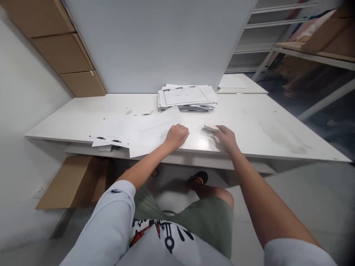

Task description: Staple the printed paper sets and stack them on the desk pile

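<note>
Fingers curled, my left hand (176, 136) grips the right edge of a printed paper sheet (151, 132) near the front of the white table. Other loose sheets (112, 127) lie to its left, partly overlapped by it, with torn-looking dark marks along their edges. My right hand (226, 138) is closed around the rear of a small pale stapler (209, 128), which points left toward the paper. A gap of bare table separates the stapler from the sheet. Behind both hands rests a thick, uneven stack of papers (186, 96).
The white table (244, 122) meets a tall pale panel (161, 44) at its back. Cardboard boxes (83, 83) are piled at the left rear. An open carton (68, 181) sits below the left front edge. Metal shelving (318, 57) stands at the right.
</note>
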The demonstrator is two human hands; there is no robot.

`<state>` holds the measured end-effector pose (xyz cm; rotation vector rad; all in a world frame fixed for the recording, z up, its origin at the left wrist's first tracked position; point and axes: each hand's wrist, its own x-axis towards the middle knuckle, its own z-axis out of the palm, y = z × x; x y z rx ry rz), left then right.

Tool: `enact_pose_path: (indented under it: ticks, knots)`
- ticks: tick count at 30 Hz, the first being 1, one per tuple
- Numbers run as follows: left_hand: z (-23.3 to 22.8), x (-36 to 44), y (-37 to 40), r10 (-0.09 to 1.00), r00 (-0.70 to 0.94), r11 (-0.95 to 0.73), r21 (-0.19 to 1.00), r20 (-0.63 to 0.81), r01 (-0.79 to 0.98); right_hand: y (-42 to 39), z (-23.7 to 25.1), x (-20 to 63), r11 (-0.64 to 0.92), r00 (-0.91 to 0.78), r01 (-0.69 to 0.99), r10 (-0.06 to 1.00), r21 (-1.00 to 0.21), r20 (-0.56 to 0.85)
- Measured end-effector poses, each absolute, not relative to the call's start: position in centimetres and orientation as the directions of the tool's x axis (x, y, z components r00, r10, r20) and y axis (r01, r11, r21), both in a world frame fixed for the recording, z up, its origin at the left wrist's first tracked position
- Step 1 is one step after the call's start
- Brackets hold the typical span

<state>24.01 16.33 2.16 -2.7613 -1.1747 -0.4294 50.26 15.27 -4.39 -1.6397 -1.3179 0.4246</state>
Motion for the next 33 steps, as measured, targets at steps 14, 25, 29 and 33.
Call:
enact_pose_path:
  ticks: [14,25,29,33]
  knots:
    - [0.4,32.0,19.9,0.329,0.908,-0.944,0.049,0.261,0.328,16.4,-2.7,49.9,0.152,0.279,0.607,0.878,-0.78,0.388]
    - [-0.3,31.9,19.6,0.288,0.903,-0.956,0.033,0.318,0.293,17.2,-4.0,50.4,0.073,0.311,0.737,0.846,-0.672,0.434]
    - [-0.2,31.9,19.4,0.269,0.907,-0.96,0.011,0.324,0.281,17.3,-4.2,50.5,0.059,0.315,0.752,0.842,-0.656,0.438]
    - [-0.3,31.8,19.3,0.315,0.882,-0.944,0.019,0.35,0.329,17.3,-4.2,50.4,0.052,0.314,0.763,0.841,-0.644,0.441]
